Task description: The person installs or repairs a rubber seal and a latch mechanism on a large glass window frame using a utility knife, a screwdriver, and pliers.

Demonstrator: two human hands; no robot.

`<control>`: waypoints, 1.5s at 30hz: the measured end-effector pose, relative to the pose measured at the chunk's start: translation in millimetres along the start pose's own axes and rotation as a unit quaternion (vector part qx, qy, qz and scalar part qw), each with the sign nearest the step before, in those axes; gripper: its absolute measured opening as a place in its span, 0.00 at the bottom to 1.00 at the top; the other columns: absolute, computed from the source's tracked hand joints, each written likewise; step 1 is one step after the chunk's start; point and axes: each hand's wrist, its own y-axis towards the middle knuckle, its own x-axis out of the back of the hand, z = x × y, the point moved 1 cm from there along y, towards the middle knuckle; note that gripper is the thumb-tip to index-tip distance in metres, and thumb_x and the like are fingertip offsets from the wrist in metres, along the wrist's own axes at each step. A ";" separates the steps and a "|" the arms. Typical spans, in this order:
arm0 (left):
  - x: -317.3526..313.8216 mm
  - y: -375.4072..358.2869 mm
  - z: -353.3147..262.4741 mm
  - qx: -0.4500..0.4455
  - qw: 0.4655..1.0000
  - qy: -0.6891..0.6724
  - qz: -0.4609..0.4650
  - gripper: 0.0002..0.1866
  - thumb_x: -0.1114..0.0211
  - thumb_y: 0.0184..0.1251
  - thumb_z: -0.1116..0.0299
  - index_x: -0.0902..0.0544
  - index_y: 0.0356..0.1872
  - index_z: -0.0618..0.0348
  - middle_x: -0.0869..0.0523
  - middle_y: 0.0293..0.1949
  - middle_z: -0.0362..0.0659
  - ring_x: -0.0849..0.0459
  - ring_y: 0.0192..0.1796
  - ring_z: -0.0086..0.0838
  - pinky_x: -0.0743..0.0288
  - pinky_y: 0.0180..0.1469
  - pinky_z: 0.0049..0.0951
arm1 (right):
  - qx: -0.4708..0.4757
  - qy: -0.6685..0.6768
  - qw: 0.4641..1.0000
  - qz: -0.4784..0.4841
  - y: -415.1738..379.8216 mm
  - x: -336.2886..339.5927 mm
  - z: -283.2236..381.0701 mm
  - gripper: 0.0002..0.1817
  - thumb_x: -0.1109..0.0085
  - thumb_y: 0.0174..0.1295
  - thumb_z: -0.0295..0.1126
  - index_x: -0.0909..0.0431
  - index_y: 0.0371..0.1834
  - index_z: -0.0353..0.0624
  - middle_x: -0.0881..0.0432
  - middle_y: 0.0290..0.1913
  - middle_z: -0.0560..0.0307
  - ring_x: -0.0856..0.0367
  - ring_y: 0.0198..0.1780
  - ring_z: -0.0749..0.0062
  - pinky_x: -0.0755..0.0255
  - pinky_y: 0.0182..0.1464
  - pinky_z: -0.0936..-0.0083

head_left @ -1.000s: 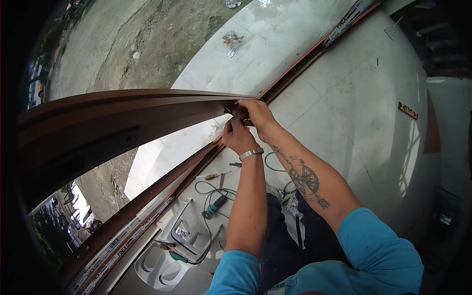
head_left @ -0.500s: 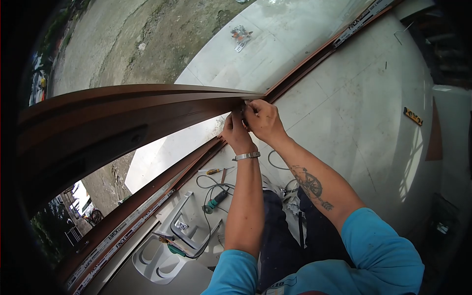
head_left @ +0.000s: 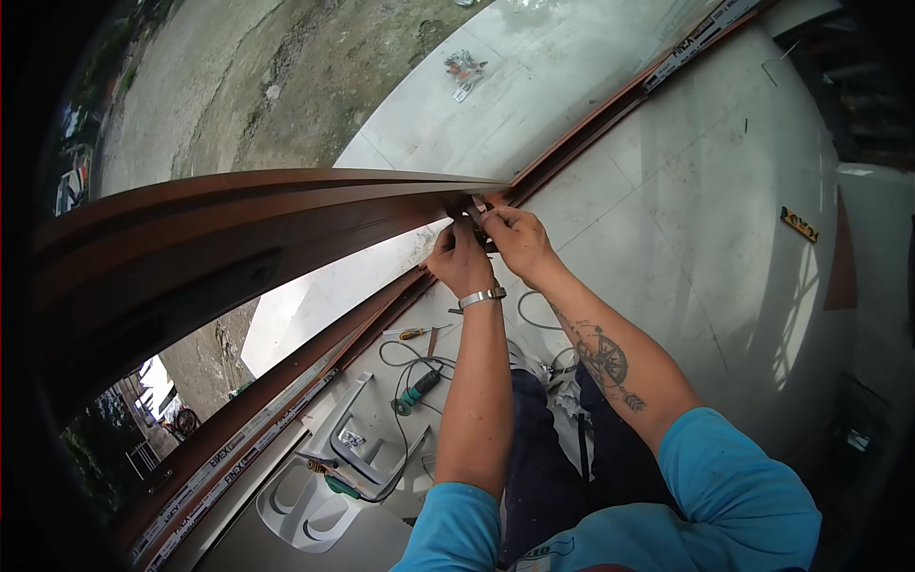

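A long brown metal profile, with a dark recess in its side, stretches from the left edge to my hands. At its far end, my left hand, with a watch on the wrist, has its fingers closed at a small dark piece. My right hand pinches beside it, thumb and forefinger at the same spot. Fingers cover most of the piece, so its kind does not show. Behind the hands runs a brown floor track, touching or very near the profile's end.
Below left, a grey plastic step stool stands near a green-and-black corded power tool. A yellow-handled screwdriver lies by the cable. A yellow level is on the tiles at right, and a small packet lies beyond the track.
My right hand has drawn slightly down and back from the profile's end, and more of the small piece between the hands shows. The left hand has shifted slightly left.
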 end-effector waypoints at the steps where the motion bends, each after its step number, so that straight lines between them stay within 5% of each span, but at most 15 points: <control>1: 2.6 0.1 6.0 0.000 1.000 0.000 0.002 0.10 0.36 0.63 0.73 0.17 0.27 0.72 0.17 0.23 0.40 0.26 0.24 0.17 0.33 0.26 0.19 | -0.031 0.045 0.998 0.008 2.7 0.7 -5.4 0.13 0.48 0.61 0.34 0.21 0.31 0.33 0.21 0.24 0.55 0.24 0.28 0.81 0.29 0.31 0.77; 5: 1.3 -6.7 13.9 0.000 0.998 0.056 -0.002 0.10 0.35 0.61 0.73 0.18 0.27 0.73 0.17 0.23 0.40 0.25 0.26 0.18 0.33 0.30 0.19 | -0.068 0.038 0.997 0.007 11.9 6.4 -11.5 0.14 0.46 0.59 0.35 0.21 0.30 0.32 0.20 0.25 0.57 0.24 0.29 0.78 0.29 0.33 0.76; 8: 14.3 -12.5 50.0 -0.086 0.983 0.149 0.066 0.10 0.38 0.62 0.73 0.17 0.28 0.74 0.16 0.24 0.42 0.24 0.27 0.20 0.31 0.32 0.20 | -0.034 -0.015 0.998 -0.042 18.8 1.7 -12.3 0.14 0.46 0.58 0.35 0.20 0.33 0.32 0.19 0.26 0.56 0.23 0.30 0.74 0.29 0.35 0.75; 11: 15.1 -29.9 45.8 -0.026 0.999 0.024 0.036 0.11 0.39 0.65 0.72 0.19 0.29 0.73 0.17 0.24 0.40 0.26 0.26 0.19 0.33 0.30 0.20 | -0.060 0.105 0.993 -0.014 26.0 -8.1 -15.1 0.14 0.45 0.57 0.35 0.19 0.36 0.34 0.17 0.28 0.51 0.21 0.33 0.69 0.28 0.38 0.73; 13: 23.0 -26.1 46.2 -0.027 0.997 0.038 0.059 0.12 0.41 0.69 0.70 0.19 0.31 0.71 0.19 0.24 0.37 0.28 0.26 0.17 0.35 0.29 0.18 | -0.036 -0.042 0.998 0.014 24.5 -13.9 -13.4 0.15 0.39 0.62 0.40 0.21 0.34 0.37 0.22 0.27 0.64 0.26 0.28 0.81 0.31 0.30 0.82; 15: 26.9 -18.8 40.8 -0.032 0.996 -0.014 0.080 0.13 0.41 0.70 0.65 0.20 0.28 0.63 0.23 0.23 0.33 0.33 0.23 0.15 0.42 0.25 0.19 | -0.001 -0.044 0.999 0.009 25.7 -18.6 -15.7 0.15 0.40 0.64 0.41 0.21 0.34 0.38 0.22 0.26 0.65 0.27 0.26 0.83 0.33 0.24 0.81; 19: 16.7 -1.1 17.0 0.019 0.998 -0.050 0.046 0.17 0.41 0.71 0.58 0.20 0.27 0.61 0.25 0.19 0.33 0.33 0.20 0.14 0.42 0.21 0.17 | -0.094 0.144 0.984 0.053 18.2 -20.6 -11.9 0.13 0.43 0.66 0.38 0.21 0.32 0.39 0.24 0.25 0.65 0.28 0.25 0.85 0.35 0.21 0.83; 22: 14.9 6.9 14.1 0.012 0.998 -0.002 0.058 0.17 0.38 0.69 0.58 0.21 0.25 0.60 0.25 0.19 0.34 0.32 0.20 0.14 0.42 0.19 0.16 | -0.067 0.147 0.987 0.022 17.8 -19.6 -8.2 0.13 0.43 0.64 0.37 0.20 0.32 0.35 0.23 0.20 0.59 0.28 0.22 0.80 0.33 0.24 0.79; 26: 18.2 8.5 14.5 0.013 0.997 0.050 0.061 0.17 0.37 0.68 0.59 0.21 0.26 0.64 0.18 0.22 0.42 0.23 0.21 0.18 0.32 0.17 0.17 | -0.036 0.122 0.992 0.018 11.2 -17.8 -12.2 0.13 0.44 0.66 0.37 0.19 0.33 0.38 0.24 0.25 0.65 0.29 0.26 0.83 0.32 0.26 0.81; 32: 15.2 8.5 16.8 0.006 0.996 0.088 0.016 0.13 0.37 0.67 0.62 0.22 0.32 0.63 0.19 0.27 0.39 0.26 0.23 0.17 0.34 0.20 0.17 | -0.063 0.147 0.987 0.019 8.5 -13.6 -24.5 0.13 0.44 0.67 0.35 0.19 0.36 0.35 0.20 0.30 0.61 0.24 0.32 0.81 0.27 0.37 0.82; 41: 17.0 19.3 26.9 0.004 0.996 -0.023 0.086 0.13 0.48 0.68 0.63 0.20 0.38 0.61 0.19 0.29 0.38 0.22 0.26 0.22 0.28 0.28 0.21 | -0.024 0.152 0.988 0.005 1.9 -12.2 -46.6 0.15 0.44 0.68 0.37 0.20 0.43 0.32 0.17 0.37 0.57 0.20 0.39 0.79 0.26 0.44 0.81; 45: 14.6 20.9 22.0 0.032 0.996 -0.017 0.082 0.14 0.43 0.68 0.61 0.19 0.35 0.63 0.19 0.28 0.38 0.24 0.26 0.21 0.31 0.28 0.19 | -0.041 0.243 0.969 -0.002 -0.8 -13.6 -53.3 0.15 0.44 0.68 0.37 0.20 0.42 0.33 0.17 0.37 0.58 0.20 0.39 0.79 0.26 0.45 0.81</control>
